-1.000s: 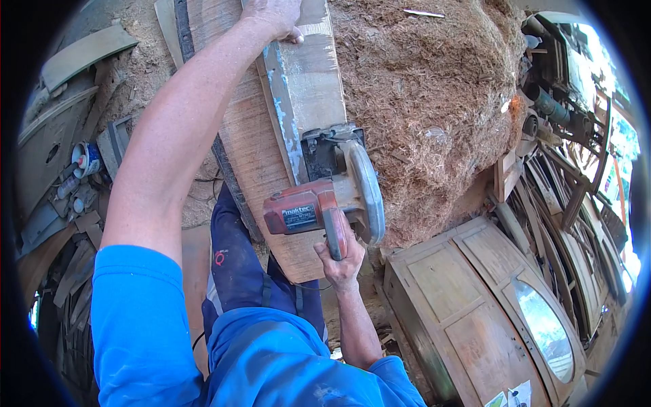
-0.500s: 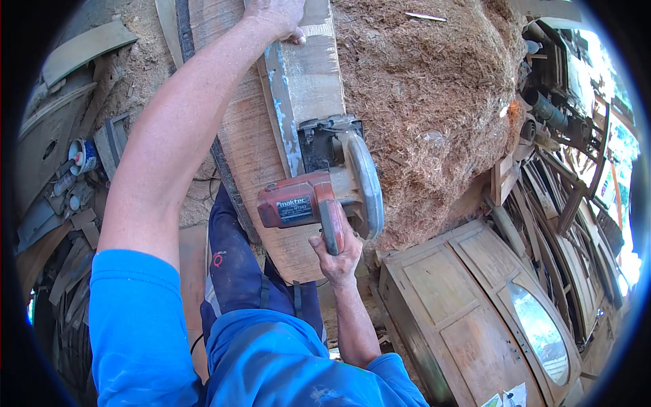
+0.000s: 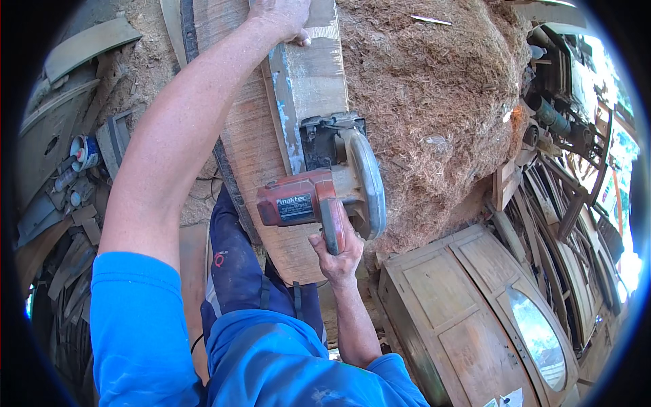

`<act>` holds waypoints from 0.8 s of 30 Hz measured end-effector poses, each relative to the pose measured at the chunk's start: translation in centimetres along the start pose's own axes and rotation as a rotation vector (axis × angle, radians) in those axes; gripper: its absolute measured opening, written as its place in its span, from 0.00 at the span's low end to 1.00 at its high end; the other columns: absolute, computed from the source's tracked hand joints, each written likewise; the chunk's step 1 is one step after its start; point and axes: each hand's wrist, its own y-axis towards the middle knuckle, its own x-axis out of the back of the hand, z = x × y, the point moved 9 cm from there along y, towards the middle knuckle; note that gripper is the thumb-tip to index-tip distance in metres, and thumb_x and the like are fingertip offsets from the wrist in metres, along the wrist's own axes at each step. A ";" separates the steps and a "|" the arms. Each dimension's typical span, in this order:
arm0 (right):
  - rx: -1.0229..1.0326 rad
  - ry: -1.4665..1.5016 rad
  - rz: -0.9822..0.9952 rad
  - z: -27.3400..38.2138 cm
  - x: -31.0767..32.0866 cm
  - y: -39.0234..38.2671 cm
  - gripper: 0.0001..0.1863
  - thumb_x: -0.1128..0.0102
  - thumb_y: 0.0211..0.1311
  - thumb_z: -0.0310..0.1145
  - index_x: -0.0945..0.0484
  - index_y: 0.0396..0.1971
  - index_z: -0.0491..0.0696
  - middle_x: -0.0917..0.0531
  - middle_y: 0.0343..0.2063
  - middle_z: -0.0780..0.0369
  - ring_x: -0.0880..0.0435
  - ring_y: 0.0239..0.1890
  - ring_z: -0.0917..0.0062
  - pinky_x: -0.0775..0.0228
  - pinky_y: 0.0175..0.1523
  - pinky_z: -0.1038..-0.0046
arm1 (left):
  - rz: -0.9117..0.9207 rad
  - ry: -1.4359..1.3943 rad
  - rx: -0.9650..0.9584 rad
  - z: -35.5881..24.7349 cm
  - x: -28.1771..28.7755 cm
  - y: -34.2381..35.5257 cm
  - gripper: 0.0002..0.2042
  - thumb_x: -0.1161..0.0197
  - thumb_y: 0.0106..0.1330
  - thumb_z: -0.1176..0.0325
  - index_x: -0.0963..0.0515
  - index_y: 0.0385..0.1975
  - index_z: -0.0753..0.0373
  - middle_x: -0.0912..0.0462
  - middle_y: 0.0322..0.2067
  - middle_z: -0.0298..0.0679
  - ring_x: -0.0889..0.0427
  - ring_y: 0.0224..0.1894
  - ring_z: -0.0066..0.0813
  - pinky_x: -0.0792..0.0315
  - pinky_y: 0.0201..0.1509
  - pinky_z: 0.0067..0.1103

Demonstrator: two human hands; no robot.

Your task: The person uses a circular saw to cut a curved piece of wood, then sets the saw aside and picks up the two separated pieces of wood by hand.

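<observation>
My right hand (image 3: 341,256) is wrapped round the rear handle of a red and grey circular saw (image 3: 296,197). The saw's base rests on a wide wooden board (image 3: 239,129), with the blade guard over the board's right edge; the blade itself is hidden. Along the left side of the base lies a narrow wooden strip (image 3: 285,112) with flaking pale blue paint. Far up the board, my left hand (image 3: 285,19) is closed over the strip, thumb toward the right. The top of the picture cuts off part of this hand.
A heap of brown shavings (image 3: 434,122) lies right of the board. Nearer, at the right, is a wooden cabinet door (image 3: 468,319) with an oval glass. Scrap timber (image 3: 569,203) is stacked beyond it. Offcuts and a blue and white can (image 3: 84,153) lie at the left.
The picture has shifted very slightly. Saw, strip and both hands keep practically the same places on the board.
</observation>
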 end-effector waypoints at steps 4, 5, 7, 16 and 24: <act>-0.003 -0.005 -0.010 -0.2 0.2 0.3 0.42 0.22 0.56 0.45 0.28 0.66 0.35 0.14 0.34 0.60 0.18 0.30 0.81 0.23 0.42 0.75 | -0.026 -0.032 -0.006 -0.8 0.5 -0.3 0.50 0.20 0.45 0.43 0.31 0.67 0.64 0.35 0.71 0.51 0.37 0.74 0.47 0.38 0.74 0.35; 0.001 0.013 -0.009 -0.1 -0.1 0.3 0.42 0.22 0.56 0.45 0.28 0.65 0.35 0.14 0.33 0.60 0.19 0.30 0.81 0.23 0.42 0.75 | -0.026 -0.022 0.003 0.1 -0.3 -0.1 0.50 0.20 0.45 0.43 0.31 0.67 0.64 0.35 0.71 0.51 0.37 0.74 0.47 0.38 0.74 0.35; 0.021 0.000 0.008 0.2 -0.3 0.4 0.42 0.22 0.56 0.45 0.28 0.65 0.35 0.14 0.32 0.61 0.19 0.29 0.81 0.23 0.42 0.75 | -0.091 0.044 -0.006 0.8 -1.3 0.5 0.49 0.21 0.45 0.44 0.31 0.67 0.64 0.34 0.71 0.52 0.37 0.74 0.47 0.38 0.74 0.35; 0.024 0.011 0.001 0.7 -0.2 1.3 0.43 0.21 0.55 0.42 0.28 0.65 0.34 0.14 0.32 0.61 0.19 0.29 0.81 0.23 0.41 0.75 | -0.004 -0.036 -0.003 -0.2 0.5 -0.1 0.51 0.19 0.41 0.42 0.29 0.65 0.64 0.33 0.70 0.53 0.35 0.72 0.47 0.37 0.74 0.36; 0.020 0.054 -0.004 1.3 -0.5 2.3 0.43 0.21 0.56 0.44 0.29 0.66 0.34 0.14 0.33 0.61 0.21 0.29 0.82 0.24 0.41 0.76 | -0.023 -0.037 0.007 0.0 0.1 -0.1 0.49 0.18 0.42 0.44 0.29 0.65 0.64 0.33 0.70 0.52 0.36 0.73 0.48 0.39 0.75 0.36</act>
